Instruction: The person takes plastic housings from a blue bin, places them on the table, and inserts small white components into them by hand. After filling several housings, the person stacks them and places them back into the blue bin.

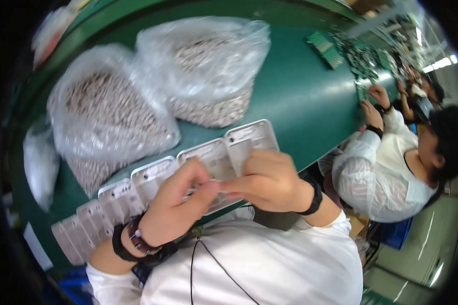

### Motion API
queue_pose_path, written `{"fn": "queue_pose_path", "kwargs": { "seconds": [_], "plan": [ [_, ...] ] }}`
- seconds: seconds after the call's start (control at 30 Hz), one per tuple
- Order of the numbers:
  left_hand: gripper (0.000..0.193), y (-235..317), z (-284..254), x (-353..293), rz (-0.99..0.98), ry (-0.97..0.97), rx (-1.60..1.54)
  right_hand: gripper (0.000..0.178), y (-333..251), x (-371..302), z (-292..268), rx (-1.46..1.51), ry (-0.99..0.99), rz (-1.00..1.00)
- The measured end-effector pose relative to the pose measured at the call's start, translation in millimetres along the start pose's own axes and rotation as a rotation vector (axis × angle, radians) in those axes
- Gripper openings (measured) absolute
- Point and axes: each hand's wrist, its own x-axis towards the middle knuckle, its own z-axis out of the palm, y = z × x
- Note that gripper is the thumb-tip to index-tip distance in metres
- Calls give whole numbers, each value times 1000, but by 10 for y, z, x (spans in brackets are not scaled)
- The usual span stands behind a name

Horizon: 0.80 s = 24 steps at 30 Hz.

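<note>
My left hand (178,201) and my right hand (272,180) meet in front of my chest, thumbs and fingers pinched together at the tips. A tiny pale bit shows between the fingertips, too small and blurred to name. Beneath and behind my hands, a row of light grey plastic housings (155,173) runs along the table's near edge, open side up. The rightmost housing (252,133) lies just beyond my right hand, which partly covers it. My left hand and wrist hide parts of the middle housings.
Two clear plastic bags full of small greyish pieces, a left bag (109,109) and a farther bag (203,66), stand on the green table (295,101) behind the housings. At right a co-worker (387,168) handles green circuit boards (325,50) heaped at the far end.
</note>
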Motion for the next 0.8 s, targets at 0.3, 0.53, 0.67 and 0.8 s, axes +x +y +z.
{"fn": "queue_pose_path", "kwargs": {
  "seconds": [0.3,0.53,0.67,0.8],
  "plan": [
    [12,-213,116,328,289,-150,937,18,408,-36,-404,-358,-120,-99],
    [32,-395,157,341,271,-69,1564,13,1016,-42,-138,-334,-379,-136],
    [36,-421,138,309,243,-52,1553,12,1111,13,1,-323,-446,-181],
    [35,-465,116,334,253,-25,1526,11,1159,25,32,-303,-472,-199]
  ]
}}
